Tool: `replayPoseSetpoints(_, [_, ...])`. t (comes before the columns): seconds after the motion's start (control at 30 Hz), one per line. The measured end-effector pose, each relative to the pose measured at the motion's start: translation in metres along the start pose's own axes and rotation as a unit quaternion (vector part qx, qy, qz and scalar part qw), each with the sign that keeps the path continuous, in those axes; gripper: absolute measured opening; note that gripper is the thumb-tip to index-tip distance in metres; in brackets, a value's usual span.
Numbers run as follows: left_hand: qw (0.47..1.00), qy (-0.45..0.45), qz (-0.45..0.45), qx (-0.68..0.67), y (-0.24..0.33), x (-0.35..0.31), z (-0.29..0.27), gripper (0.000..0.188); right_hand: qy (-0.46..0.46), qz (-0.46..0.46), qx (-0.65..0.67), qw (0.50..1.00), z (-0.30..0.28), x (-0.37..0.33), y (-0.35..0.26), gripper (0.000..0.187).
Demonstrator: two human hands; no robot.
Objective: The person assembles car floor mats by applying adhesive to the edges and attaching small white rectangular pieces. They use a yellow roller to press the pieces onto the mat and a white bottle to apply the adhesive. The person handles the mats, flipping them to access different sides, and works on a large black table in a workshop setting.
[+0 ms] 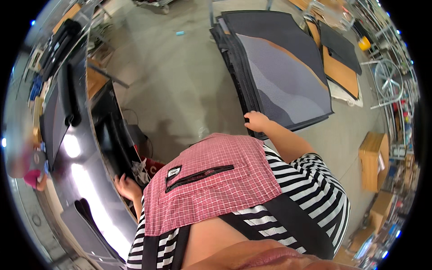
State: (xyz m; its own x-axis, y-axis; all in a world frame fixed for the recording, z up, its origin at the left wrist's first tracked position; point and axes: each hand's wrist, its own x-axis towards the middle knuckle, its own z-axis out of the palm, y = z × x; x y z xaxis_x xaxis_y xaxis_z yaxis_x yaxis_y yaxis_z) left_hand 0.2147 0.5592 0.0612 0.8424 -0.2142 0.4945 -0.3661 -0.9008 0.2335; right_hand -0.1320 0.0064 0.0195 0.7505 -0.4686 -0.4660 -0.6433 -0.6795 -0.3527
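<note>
On my right lies a stack of dark grey mats (288,81); the top one has wavy grey areas and a brown curved stripe. My right hand (258,122) is at the stack's near left edge, its fingers curled over the border of the mats. How many layers it grips is hidden. To my left, beside the edge of a long shiny table (83,168), my left hand (127,187) hangs low with its fingers apart and nothing in them. Folded dark mats (90,229) rest on the near part of that table.
A rolled black sheet (67,92) lies farther along the table, and black material (110,135) fills the space under its edge. Brown boards (339,74) lean beyond the stack. A cardboard box (373,162) stands at right. Another person (33,175) is across the table.
</note>
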Motion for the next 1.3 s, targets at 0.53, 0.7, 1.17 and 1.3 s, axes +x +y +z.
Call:
replayPoseSetpoints(0.53, [0.627,-0.675,0.274,-0.276,0.456,0.173,0.412,0.036,0.087,0.405,0.337,0.845,0.085,0.029,0.136,0.051])
replayPoseSetpoints(0.7, [0.561,-0.738,0.281,-0.248,0.591,0.215,0.437,0.036,0.061,0.418,0.466,0.777,0.128,0.053,0.136,0.034])
replayPoseSetpoints(1.17, [0.490,-0.836,0.175,-0.175,0.682,0.201,0.371,0.050,0.406,0.418,0.776,-0.240,0.192,0.077,0.002,0.074])
replayPoseSetpoints(1.3, [0.515,-0.830,0.181,-0.118,0.675,0.216,0.368,0.052,0.397,0.472,0.683,-0.391,0.146,0.034,0.009,0.077])
